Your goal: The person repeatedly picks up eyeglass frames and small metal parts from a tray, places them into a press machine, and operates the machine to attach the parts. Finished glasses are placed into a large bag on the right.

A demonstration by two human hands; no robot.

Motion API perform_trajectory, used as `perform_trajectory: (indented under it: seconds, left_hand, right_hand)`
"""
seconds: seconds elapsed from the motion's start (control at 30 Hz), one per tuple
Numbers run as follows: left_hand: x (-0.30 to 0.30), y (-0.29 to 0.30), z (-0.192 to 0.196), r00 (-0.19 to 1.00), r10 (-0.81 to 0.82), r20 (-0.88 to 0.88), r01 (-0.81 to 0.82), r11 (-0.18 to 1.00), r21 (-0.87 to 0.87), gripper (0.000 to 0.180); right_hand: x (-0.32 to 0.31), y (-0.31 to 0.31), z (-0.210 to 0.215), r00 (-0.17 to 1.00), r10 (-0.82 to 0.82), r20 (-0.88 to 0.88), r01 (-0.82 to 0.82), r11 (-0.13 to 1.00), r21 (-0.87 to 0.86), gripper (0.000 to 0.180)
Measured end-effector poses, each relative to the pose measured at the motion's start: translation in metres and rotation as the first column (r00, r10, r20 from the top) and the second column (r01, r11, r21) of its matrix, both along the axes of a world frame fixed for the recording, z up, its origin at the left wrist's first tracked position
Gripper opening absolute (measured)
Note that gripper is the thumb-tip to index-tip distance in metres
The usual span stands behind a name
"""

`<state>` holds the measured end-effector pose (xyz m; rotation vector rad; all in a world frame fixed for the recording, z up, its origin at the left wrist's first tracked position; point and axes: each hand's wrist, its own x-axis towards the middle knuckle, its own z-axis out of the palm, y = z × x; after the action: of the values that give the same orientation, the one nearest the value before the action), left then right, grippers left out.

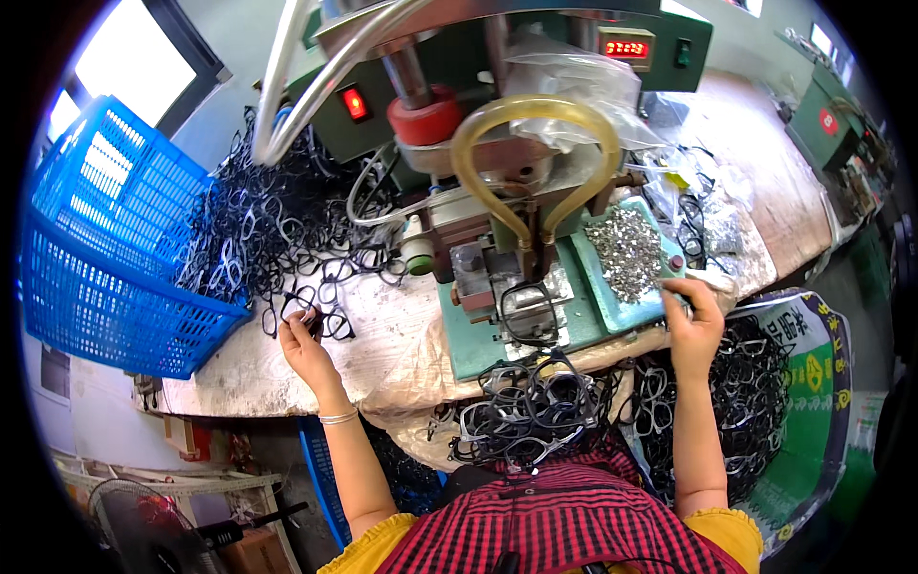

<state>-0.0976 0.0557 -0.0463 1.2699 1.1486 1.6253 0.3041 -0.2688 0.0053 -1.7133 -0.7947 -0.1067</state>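
Note:
My left hand (304, 342) pinches a black eyeglass frame (325, 321) at the near edge of a big heap of black frames (263, 230) on the bench. My right hand (693, 320) rests at the front corner of a teal tray (612, 306) holding a pile of small silver metal parts (626, 251); its fingers are curled at the tray rim, and what they hold is hidden. Between my hands one black frame (529, 314) lies on the fixture of a press machine (497, 201). More frames (526, 407) are piled at my lap.
A blue plastic basket (105, 239) stands tilted at the left of the bench. A yellowish hose loop (535, 115) and a red knob (424, 120) hang over the fixture. A sack of black frames (755, 383) sits at my right. Another machine (827, 120) stands far right.

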Motion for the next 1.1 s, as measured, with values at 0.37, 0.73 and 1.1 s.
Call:
perform_trajectory:
  seconds: [0.37, 0.73, 1.1]
  left_hand:
    - [0.07, -0.06, 0.023, 0.84, -0.424, 0.34, 0.506, 0.837, -0.206, 0.014]
    - [0.131, -0.138, 0.165, 0.713, -0.669, -0.21, 0.562, 0.366, 0.742, 0.021]
    - [0.172, -0.145, 0.126, 0.576, -0.401, -0.712, 0.81, 0.16, 0.564, 0.024]
  right_hand:
    - [-0.065, 0.103, 0.046, 0.907, 0.408, -0.102, -0.364, 0.883, 0.296, 0.028]
    - [-0.092, 0.091, 0.079, 0.717, 0.591, -0.369, -0.426, 0.791, 0.438, 0.05]
    - [0.03, 0.056, -0.019, 0.9, 0.014, 0.436, 0.153, 0.926, -0.345, 0.017]
